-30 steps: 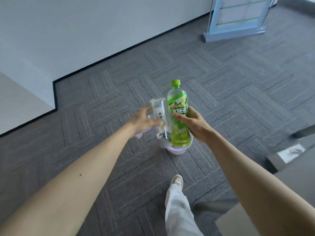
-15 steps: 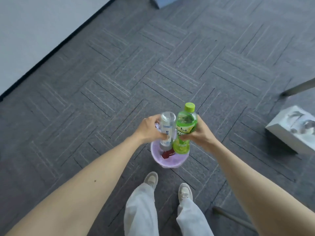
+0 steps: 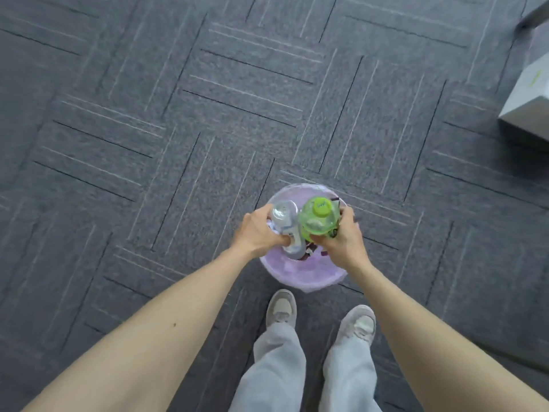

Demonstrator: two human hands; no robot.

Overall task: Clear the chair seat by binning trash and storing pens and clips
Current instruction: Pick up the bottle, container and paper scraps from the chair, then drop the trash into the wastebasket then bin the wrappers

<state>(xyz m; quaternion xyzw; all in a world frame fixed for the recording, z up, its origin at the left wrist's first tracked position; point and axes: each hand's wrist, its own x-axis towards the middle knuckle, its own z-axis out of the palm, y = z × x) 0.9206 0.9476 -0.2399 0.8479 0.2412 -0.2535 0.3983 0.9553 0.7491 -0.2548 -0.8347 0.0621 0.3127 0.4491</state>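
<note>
A small round bin with a lilac liner [image 3: 303, 275] stands on the carpet just ahead of my feet. My left hand [image 3: 257, 233] grips a clear plastic bottle [image 3: 285, 221] upright over the bin's left half. My right hand [image 3: 341, 239] holds a green tea bottle with a green cap [image 3: 319, 217] upright over the right half. The two bottles touch side by side. Dark red scraps [image 3: 310, 251] lie inside the bin under them. The chair seat, pens and clips are out of view.
Grey patterned carpet tiles cover the floor all around. A pale box [image 3: 528, 99] sits at the right edge. My two shoes [image 3: 280, 307] stand close behind the bin.
The view has tilted down to look straight into the bin. Both hands have lowered the bottles from in front of me to just above the bin's mouth.
</note>
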